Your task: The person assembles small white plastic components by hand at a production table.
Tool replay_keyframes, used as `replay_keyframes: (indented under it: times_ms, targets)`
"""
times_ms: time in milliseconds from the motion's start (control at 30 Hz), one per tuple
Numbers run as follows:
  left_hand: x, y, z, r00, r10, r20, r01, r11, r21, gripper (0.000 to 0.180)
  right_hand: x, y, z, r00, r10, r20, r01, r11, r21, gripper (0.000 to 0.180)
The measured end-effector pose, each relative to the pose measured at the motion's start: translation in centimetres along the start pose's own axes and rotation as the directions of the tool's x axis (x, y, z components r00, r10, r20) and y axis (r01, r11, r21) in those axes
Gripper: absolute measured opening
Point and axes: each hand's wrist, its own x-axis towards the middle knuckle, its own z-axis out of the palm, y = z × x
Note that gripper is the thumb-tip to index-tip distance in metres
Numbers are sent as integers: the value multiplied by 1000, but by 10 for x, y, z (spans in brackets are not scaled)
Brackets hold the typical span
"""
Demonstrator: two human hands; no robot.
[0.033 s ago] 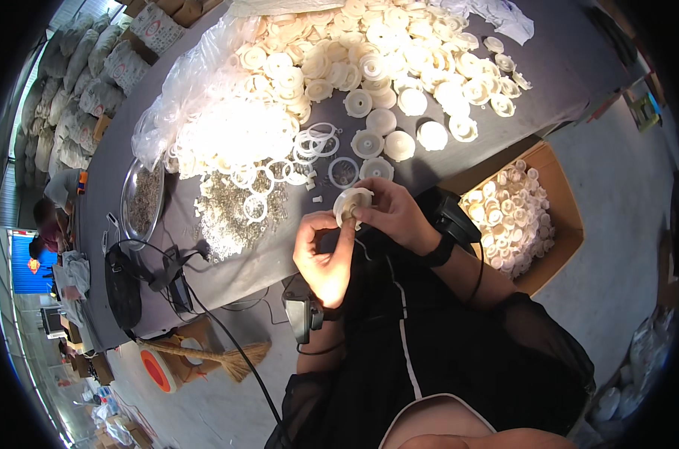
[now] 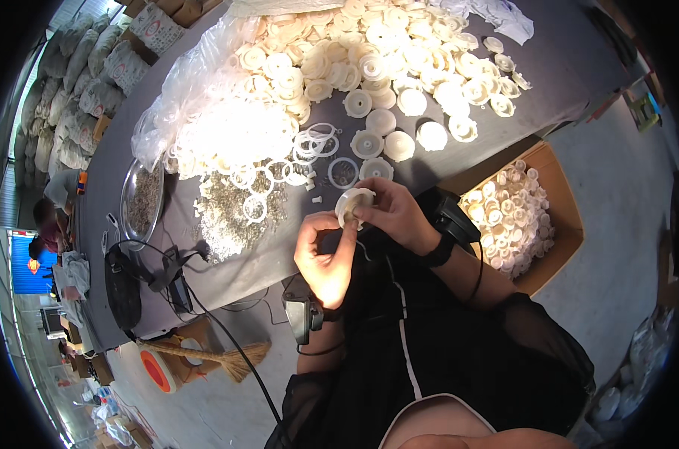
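Note:
Between my two hands is a round cream plastic cap (image 2: 352,203), tilted, just off the table's near edge. My left hand (image 2: 326,253) pinches its lower left rim with thumb and fingertips. On its right side, the thumb and fingers of my right hand (image 2: 394,215) grip it as well. The inside of the cap is partly covered by my fingers. Beyond my hands lie several loose cream caps (image 2: 367,144), a single white ring (image 2: 343,172) and a small white plastic piece (image 2: 317,200).
A large heap of cream caps (image 2: 332,60) covers the far table. White rings (image 2: 317,142) and small metal parts (image 2: 238,217) lie left, near a metal bowl (image 2: 143,202). A cardboard box (image 2: 567,217) of finished-looking white parts stands right. A black cable (image 2: 231,340) hangs left; a broom (image 2: 238,359) lies below.
The cap has shifted and turned very slightly between my fingers. Both hands keep their hold, with almost no other movement.

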Motion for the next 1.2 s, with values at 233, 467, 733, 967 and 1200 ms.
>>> replay_keyframes:
  times_ms: [233, 467, 733, 967, 1200]
  targets:
    - [-2, -27, -15, 984, -48, 169, 65, 993, -96, 14, 1, 14, -14, 985, 132, -113, -100, 962, 254, 28]
    - [42, -74, -52, 988, 148, 48, -147, 784, 603, 10, 4, 8, -24, 969, 248, 8, -183, 691, 699, 19]
    - [45, -83, -93, 939, 146, -311, 58, 825, 562, 9, 3, 2, -33, 964, 255, -70, -116, 647, 753, 21]
    - [30, -83, -113, 959, 248, -135, -74, 682, 728, 10, 14, 18, -12, 971, 238, 33, -192, 683, 705, 17]
    - [23, -87, -195, 849, 182, -496, 158, 808, 567, 9, 13, 29, -21, 973, 175, 153, -232, 692, 683, 19]
